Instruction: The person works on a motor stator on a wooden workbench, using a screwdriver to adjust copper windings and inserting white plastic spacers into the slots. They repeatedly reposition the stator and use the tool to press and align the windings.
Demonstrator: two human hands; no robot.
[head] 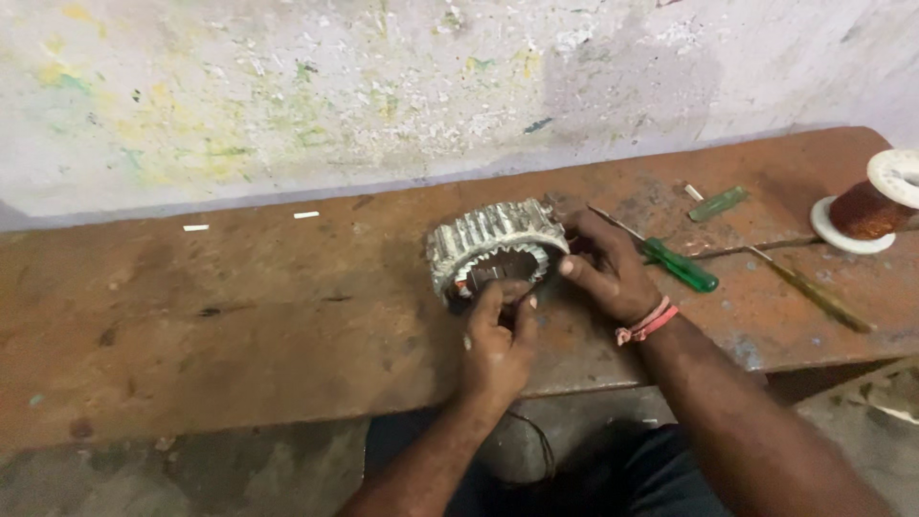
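Stator (493, 244) sits between both hands, seemingly gripped.

Both hands on the ribbed metal stator (493, 244): left hand (498, 345) at its opening, right hand (608, 268) gripping its side on the rusty counter (239, 316).

A dull, ribbed grey metal motor stator (493, 247) is resting on a rough, rust-brown bench (239, 316), near a glossy green plastic-handled screwdriver (678, 264) and a spool of shiny copper wire (869, 206).
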